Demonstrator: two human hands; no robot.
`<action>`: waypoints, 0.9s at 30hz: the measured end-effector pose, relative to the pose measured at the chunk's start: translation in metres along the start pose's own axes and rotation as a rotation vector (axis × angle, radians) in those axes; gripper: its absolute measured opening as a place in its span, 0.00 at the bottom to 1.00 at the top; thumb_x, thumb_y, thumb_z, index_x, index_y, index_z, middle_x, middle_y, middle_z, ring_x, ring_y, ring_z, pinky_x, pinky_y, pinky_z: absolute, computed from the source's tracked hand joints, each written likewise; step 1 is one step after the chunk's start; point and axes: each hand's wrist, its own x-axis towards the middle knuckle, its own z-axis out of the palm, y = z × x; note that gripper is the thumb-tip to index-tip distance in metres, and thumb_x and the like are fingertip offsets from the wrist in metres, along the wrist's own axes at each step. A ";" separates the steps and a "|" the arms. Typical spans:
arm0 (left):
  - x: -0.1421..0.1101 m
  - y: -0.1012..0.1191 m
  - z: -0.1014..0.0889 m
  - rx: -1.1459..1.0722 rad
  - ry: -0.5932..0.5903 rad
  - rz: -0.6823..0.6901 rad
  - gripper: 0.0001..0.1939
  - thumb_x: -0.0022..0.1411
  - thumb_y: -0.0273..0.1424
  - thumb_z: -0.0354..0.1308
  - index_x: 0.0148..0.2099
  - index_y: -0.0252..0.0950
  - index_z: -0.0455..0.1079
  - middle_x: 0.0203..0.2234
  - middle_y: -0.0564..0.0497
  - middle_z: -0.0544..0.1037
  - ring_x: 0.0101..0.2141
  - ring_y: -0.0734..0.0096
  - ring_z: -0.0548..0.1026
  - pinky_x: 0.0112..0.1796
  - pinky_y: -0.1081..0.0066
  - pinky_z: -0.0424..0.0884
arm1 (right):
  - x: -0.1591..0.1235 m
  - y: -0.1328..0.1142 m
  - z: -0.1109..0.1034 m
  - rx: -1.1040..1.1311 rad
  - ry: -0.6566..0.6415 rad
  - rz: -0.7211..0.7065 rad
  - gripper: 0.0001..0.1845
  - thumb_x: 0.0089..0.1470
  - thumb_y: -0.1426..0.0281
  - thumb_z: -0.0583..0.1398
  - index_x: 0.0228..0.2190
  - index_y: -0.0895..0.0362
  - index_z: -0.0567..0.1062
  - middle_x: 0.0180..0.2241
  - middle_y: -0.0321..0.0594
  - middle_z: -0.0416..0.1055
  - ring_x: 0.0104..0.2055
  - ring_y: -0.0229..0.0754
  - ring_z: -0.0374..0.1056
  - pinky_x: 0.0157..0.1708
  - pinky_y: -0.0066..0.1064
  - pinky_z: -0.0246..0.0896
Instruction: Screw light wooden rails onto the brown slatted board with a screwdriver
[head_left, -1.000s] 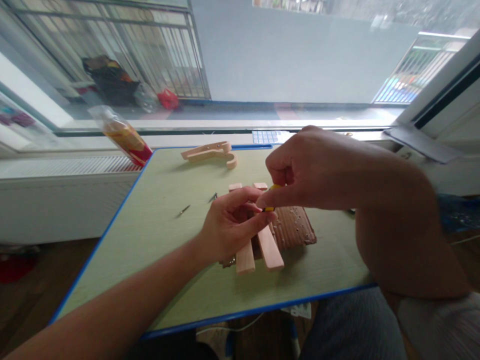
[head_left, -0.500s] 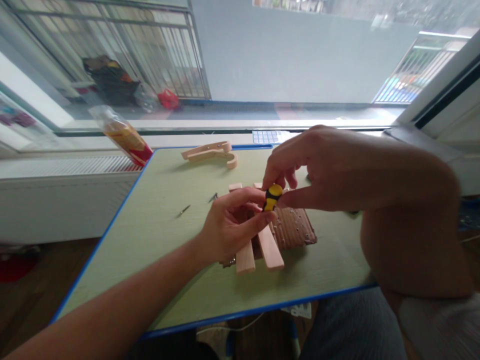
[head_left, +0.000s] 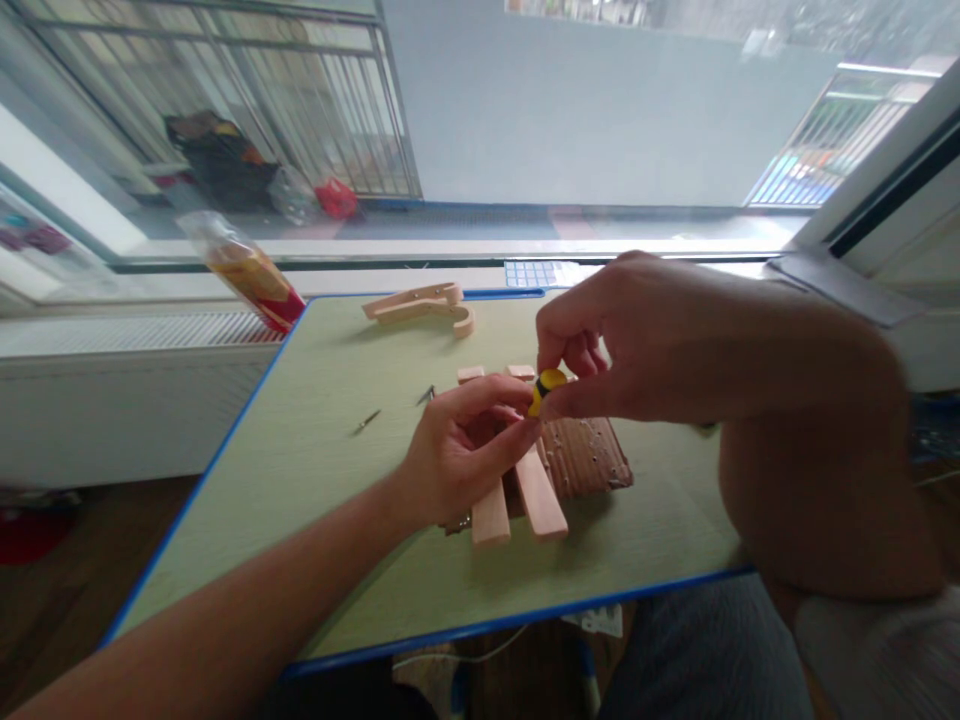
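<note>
My right hand [head_left: 592, 350] pinches the yellow-and-black handle of a stubby screwdriver [head_left: 553, 379] from above. Thumb and fingers of my left hand [head_left: 465, 440] close around the screwdriver's lower end; its tip and whatever it meets are hidden behind them. Beneath the hands, two pale wooden strips, one on the left [head_left: 491, 518] and one on the right [head_left: 541, 500], lie side by side across a piece of corrugated cardboard [head_left: 589, 458]. Several small screws or holes dot the cardboard.
On the green table [head_left: 360, 540], a thin metal bit [head_left: 367, 421] and dark screws [head_left: 427, 394] lie left of my hands. Curved wooden pieces [head_left: 424, 303] rest at the far edge. A bottle-like plastic package [head_left: 251, 280] leans by the window.
My right hand has turned slightly around the screwdriver handle, now covering more of it. My left hand has stayed almost still.
</note>
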 end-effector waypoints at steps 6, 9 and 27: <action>0.001 0.000 0.000 0.069 0.035 0.029 0.15 0.57 0.21 0.74 0.48 0.35 0.81 0.35 0.51 0.81 0.33 0.76 0.79 0.33 0.79 0.76 | 0.003 -0.001 0.005 -0.046 0.060 0.013 0.15 0.54 0.58 0.68 0.24 0.54 0.77 0.21 0.30 0.68 0.23 0.33 0.56 0.27 0.35 0.43; 0.003 -0.001 0.001 0.070 0.028 0.050 0.16 0.56 0.20 0.74 0.47 0.35 0.81 0.36 0.51 0.81 0.33 0.77 0.79 0.33 0.79 0.76 | 0.006 -0.001 0.006 -0.067 0.058 0.040 0.21 0.55 0.54 0.67 0.20 0.54 0.74 0.18 0.30 0.64 0.23 0.33 0.54 0.27 0.35 0.41; 0.000 -0.002 -0.001 0.066 0.059 -0.012 0.13 0.58 0.23 0.74 0.46 0.35 0.83 0.38 0.48 0.85 0.33 0.74 0.81 0.33 0.78 0.78 | -0.001 0.007 -0.001 0.091 -0.012 -0.045 0.10 0.55 0.61 0.68 0.40 0.46 0.84 0.34 0.30 0.80 0.30 0.36 0.69 0.27 0.32 0.57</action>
